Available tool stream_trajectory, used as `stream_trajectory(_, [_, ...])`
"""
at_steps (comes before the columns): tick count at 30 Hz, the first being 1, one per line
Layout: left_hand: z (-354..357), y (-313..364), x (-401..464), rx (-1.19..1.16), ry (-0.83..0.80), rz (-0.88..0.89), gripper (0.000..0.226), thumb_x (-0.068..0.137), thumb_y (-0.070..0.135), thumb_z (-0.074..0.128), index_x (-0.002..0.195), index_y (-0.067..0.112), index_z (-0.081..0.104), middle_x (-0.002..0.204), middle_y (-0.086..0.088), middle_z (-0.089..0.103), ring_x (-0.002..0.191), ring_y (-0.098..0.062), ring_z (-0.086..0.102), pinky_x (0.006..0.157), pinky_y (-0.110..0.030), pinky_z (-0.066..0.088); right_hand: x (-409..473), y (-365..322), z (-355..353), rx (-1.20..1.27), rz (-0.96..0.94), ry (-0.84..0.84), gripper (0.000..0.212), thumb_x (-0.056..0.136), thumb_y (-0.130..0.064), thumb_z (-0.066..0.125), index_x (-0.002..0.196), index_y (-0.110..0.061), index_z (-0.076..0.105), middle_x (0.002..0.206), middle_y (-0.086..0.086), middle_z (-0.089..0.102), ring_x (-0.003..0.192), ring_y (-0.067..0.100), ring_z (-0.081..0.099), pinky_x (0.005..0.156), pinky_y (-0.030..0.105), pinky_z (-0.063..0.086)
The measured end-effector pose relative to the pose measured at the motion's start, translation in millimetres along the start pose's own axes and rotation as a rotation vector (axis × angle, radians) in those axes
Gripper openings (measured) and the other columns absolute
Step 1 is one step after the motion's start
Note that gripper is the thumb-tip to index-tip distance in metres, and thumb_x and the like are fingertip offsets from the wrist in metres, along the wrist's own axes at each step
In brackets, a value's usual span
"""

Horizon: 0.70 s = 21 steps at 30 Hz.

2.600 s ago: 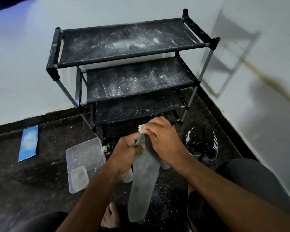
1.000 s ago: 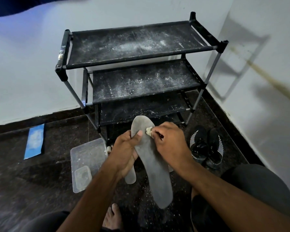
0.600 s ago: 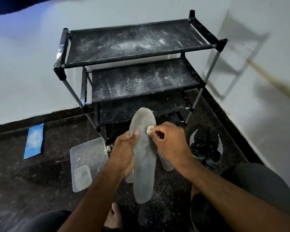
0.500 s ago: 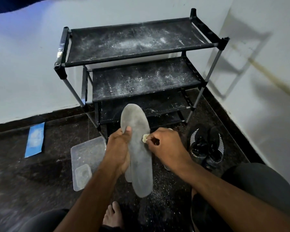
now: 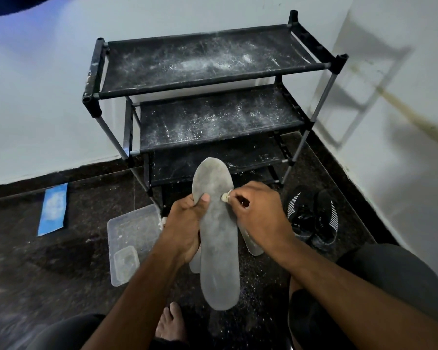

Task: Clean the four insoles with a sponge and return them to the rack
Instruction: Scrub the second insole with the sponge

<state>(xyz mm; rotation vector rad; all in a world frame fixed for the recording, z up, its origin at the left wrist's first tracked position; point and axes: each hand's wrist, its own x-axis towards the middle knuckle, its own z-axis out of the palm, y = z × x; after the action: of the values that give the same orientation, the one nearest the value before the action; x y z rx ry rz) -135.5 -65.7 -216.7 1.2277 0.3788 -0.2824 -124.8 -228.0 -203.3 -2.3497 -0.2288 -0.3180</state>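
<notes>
Insole [image 5: 219,238] stands lengthwise, toe toward the rack [image 5: 213,79], gripped at its left edge by the left hand [image 5: 187,223]; the right hand [image 5: 258,213] pinches a sponge [image 5: 224,197] against its right edge.
</notes>
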Motion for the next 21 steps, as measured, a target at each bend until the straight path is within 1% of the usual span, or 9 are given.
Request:
stream_trajectory(2, [3.8,-0.5,0.7,0.020,0.002,0.004,0.033,0.105,0.020,0.054,0.116,-0.007,0.068,0.114,-0.028,0.072,0.102,-0.039,0.074,0.081,-0.044,0.062,3.3,0.9,-3.7,0.027,0.021,0.070,0.009,0.087,-0.019,0.072,0.094,-0.014,0.077,0.089,-0.002,0.068,0.082,0.010,0.061,0.075,0.024,0.053])
stream_trajectory(3, [3.9,-0.1,1.6,0.030,0.026,0.017,0.032,0.105,0.021,0.055,0.116,-0.006,0.069,0.113,-0.028,0.073,0.101,-0.040,0.074,0.082,-0.046,0.061,2.6,0.5,-3.9,0.037,0.018,0.056,0.010,0.088,-0.019,0.072,0.095,-0.015,0.076,0.090,-0.004,0.068,0.082,0.008,0.061,0.075,0.023,0.053])
stream_trajectory(6, [-0.4,1.8,6.2,0.019,0.102,0.036,0.032,0.106,0.024,0.055,0.117,-0.003,0.069,0.111,-0.026,0.074,0.103,-0.042,0.073,0.092,-0.054,0.058,-9.4,-5.6,1.4,0.021,-0.068,-0.133,0.010,0.088,-0.022,0.070,0.094,-0.015,0.075,0.091,-0.004,0.067,0.084,0.010,0.059,0.078,0.021,0.050])
stream_trajectory(8, [-2.4,3.1,6.7,-0.019,0.121,0.026,0.031,0.106,0.022,0.054,0.119,-0.003,0.068,0.113,-0.026,0.074,0.104,-0.041,0.073,0.094,-0.053,0.057,-12.1,-7.9,4.2,-0.001,-0.126,-0.205,0.014,0.089,-0.024,0.068,0.090,-0.012,0.075,0.090,-0.002,0.068,0.085,0.012,0.059,0.081,0.023,0.047])
stream_trajectory(10, [-2.6,3.9,5.3,-0.063,0.097,0.009,0.033,0.107,0.021,0.054,0.122,-0.005,0.066,0.118,-0.028,0.072,0.110,-0.043,0.070,0.099,-0.055,0.054,-6.0,-6.1,3.8,0.046,-0.102,-0.144,0.013,0.088,-0.023,0.069,0.090,-0.012,0.076,0.088,-0.001,0.068,0.081,0.013,0.060,0.077,0.031,0.052])
stream_trajectory(12, [-1.2,4.3,3.6,-0.088,0.065,0.009,0.034,0.107,0.021,0.053,0.124,-0.006,0.065,0.121,-0.029,0.070,0.114,-0.044,0.068,0.102,-0.056,0.051,-0.9,-4.1,1.3,0.102,-0.069,-0.025,0.009,0.086,-0.019,0.072,0.090,-0.012,0.076,0.085,-0.001,0.067,0.077,0.012,0.061,0.070,0.031,0.054])
stream_trajectory(14, [0.0,5.4,3.3,-0.099,0.068,0.019,0.034,0.107,0.021,0.054,0.124,-0.007,0.065,0.120,-0.030,0.070,0.113,-0.045,0.068,0.102,-0.057,0.051,-3.7,-6.1,1.2,0.089,-0.078,-0.037,0.008,0.086,-0.020,0.071,0.091,-0.014,0.075,0.086,-0.002,0.066,0.078,0.010,0.060,0.070,0.029,0.054])
stream_trajectory(18, [-4.1,11.6,2.3,-0.187,0.106,-0.003,0.032,0.109,0.019,0.049,0.127,-0.006,0.059,0.116,-0.032,0.071,0.108,-0.044,0.071,0.097,-0.054,0.055,-13.1,-7.5,5.9,0.067,-0.103,-0.301,0.010,0.084,-0.022,0.071,0.085,-0.013,0.075,0.086,-0.002,0.068,0.078,0.010,0.061,0.074,0.033,0.053])
stream_trajectory(21, [-5.8,17.8,0.7,-0.251,0.084,-0.043,0.034,0.111,0.021,0.044,0.129,-0.004,0.057,0.116,-0.033,0.071,0.109,-0.042,0.072,0.089,-0.050,0.061,-7.6,-5.4,4.6,0.126,-0.077,-0.275,0.005,0.082,-0.019,0.074,0.083,-0.015,0.076,0.085,-0.005,0.068,0.076,0.006,0.063,0.072,0.032,0.054])
